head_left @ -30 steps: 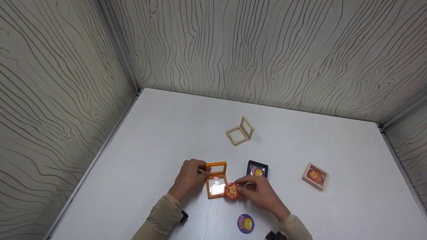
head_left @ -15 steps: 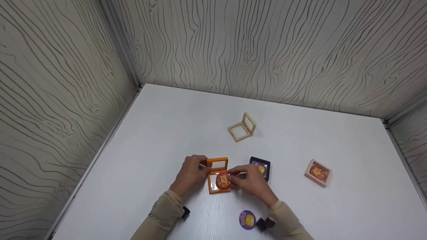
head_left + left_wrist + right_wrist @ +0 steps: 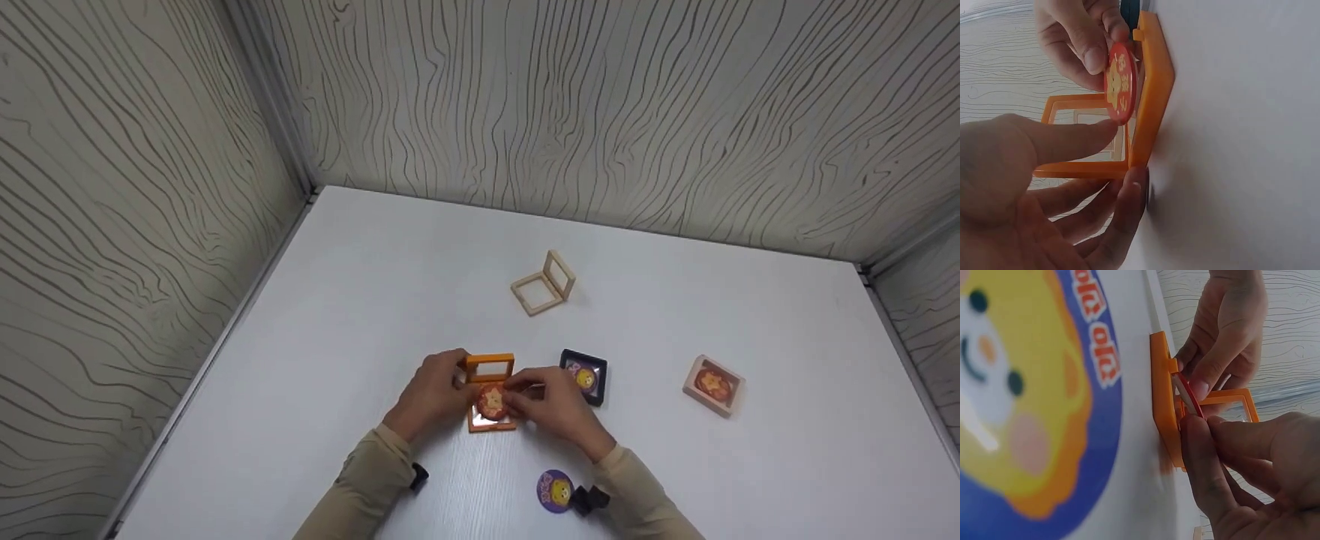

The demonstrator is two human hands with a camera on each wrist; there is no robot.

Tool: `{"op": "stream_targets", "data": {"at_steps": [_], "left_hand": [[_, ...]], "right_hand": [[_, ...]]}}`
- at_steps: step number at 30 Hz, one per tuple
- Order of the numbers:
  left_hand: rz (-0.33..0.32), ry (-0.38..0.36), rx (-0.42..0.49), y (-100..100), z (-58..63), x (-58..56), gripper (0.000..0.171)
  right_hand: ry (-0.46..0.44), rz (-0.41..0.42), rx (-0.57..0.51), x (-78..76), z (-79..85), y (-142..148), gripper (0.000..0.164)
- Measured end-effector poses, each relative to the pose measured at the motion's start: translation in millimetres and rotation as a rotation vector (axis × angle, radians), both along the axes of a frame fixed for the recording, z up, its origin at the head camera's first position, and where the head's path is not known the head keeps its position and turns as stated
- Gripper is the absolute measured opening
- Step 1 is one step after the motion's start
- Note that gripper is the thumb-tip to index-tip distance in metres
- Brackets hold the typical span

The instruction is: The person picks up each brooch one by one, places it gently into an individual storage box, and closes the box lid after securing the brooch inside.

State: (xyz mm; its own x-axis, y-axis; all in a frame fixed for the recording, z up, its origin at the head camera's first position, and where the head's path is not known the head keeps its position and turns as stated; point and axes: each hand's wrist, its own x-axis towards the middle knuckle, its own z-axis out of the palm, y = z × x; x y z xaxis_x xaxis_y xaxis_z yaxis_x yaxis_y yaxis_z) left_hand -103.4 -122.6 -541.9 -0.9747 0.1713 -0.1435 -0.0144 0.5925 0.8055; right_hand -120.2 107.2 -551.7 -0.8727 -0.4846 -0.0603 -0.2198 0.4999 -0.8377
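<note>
White tabletop [image 3: 337, 330], wood-patterned wall [image 3: 570, 112] behind. Round red badge [image 3: 492, 403] sits over the flat-lying half of the opened orange frame [image 3: 492, 430], tilted to it; no long axis, so I judge the tilt decisive. Right hand [image 3: 559, 409] pinches its right edge; left hand [image 3: 433, 394] holds the frame near the hinge, thumb on the badge's left edge. Neither hand nearer. Navy frame [image 3: 585, 355] just beside right hand; purple badge [image 3: 553, 492] near that wrist.
</note>
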Motion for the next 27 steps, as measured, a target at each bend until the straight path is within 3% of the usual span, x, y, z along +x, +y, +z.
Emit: {"op": "stream_targets", "data": {"at_steps": [13, 20, 27], "left_hand": [[-0.038, 0.002, -0.031, -3.0, -2.3, -1.2, 0.031], [-0.042, -0.059, -0.012, 0.9, 3.5, -6.1, 0.031], [-0.092, -0.086, -0.037, -4.2, 5.6, 3.0, 0.051]], "right_hand": [[-0.054, -0.012, 0.018, 0.9, 4.6, -2.0, 0.015], [-0.031, -0.019, 0.010, -4.4, 4.9, 1.8, 0.014], [-0.063, 0.005, 0.016, -5.4, 1.9, -0.6, 0.014]]}}
